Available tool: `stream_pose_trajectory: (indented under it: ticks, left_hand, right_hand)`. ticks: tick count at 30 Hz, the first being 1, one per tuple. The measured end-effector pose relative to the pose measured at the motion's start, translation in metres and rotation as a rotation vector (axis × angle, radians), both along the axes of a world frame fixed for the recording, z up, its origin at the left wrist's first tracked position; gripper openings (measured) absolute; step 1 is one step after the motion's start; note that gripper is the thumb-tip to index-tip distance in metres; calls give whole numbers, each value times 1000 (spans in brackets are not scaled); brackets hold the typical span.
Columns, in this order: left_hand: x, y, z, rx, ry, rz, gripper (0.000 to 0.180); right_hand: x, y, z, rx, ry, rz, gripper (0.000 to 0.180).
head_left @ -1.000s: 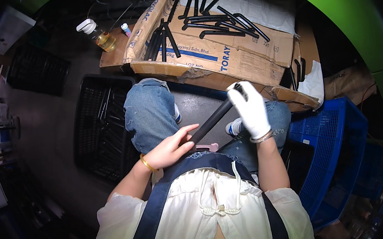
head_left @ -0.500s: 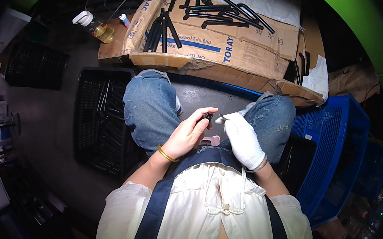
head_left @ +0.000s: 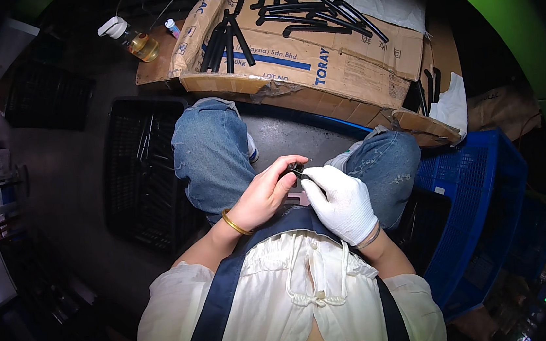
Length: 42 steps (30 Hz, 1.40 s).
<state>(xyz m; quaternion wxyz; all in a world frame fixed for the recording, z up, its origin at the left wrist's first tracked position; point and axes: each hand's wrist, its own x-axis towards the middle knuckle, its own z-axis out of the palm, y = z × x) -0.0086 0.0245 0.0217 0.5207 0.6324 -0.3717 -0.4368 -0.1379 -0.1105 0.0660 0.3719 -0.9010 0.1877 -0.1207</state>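
Above my lap, my bare left hand (head_left: 264, 199) pinches a small black plastic part (head_left: 294, 170) between thumb and fingers. A gold bangle (head_left: 235, 222) circles that wrist. My right hand (head_left: 343, 204), in a white knitted glove, meets the part from the right with its fingers pressed together. Something small and dark shows at the gloved fingertips, too small to name. Ahead of my knees, several black bent tubes (head_left: 318, 29) lie loose on a flattened cardboard carton (head_left: 369, 72).
A black crate (head_left: 117, 185) of long dark pieces stands at my left, and blue plastic crates (head_left: 465, 185) at my right. At the back left are a bottle of yellowish liquid (head_left: 143, 46) and a small white tube (head_left: 172, 27). A green frame (head_left: 501, 10) curves along the far right.
My gloved right hand has moved left and closed the gap to the black part; its fingertips are now against it. My left hand keeps its hold. The view has shifted slightly.
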Motion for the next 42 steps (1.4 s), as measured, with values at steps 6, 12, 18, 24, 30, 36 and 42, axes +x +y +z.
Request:
stream_pose_trajectory:
  ticks: [6, 12, 18, 24, 30, 36, 42]
  left_hand:
    - [-2, -4, 6, -22, -48, 9, 32]
    - [-5, 0, -5, 15, -108, 56, 25]
    - [-1, 0, 1, -4, -175, 48, 22]
    - [17, 2, 11, 20, -177, 68, 25]
    - [14, -26, 30, -136, -300, 160, 31]
    - [15, -19, 3, -261, 338, -22, 41]
    - [10, -6, -25, -375, 477, 27, 33]
  right_hand:
    - [-3, -1, 3, -30, 13, -9, 13]
    - [-4, 0, -3, -99, 32, 20, 11]
    - [-3, -16, -18, -294, -8, -59, 11]
    - [-5, -41, -15, 171, -81, -184, 19]
    - [29, -2, -9, 471, -367, -214, 34]
    - [31, -37, 20, 275, -255, 252, 25]
    - [21, -13, 22, 459, -157, 12, 20]
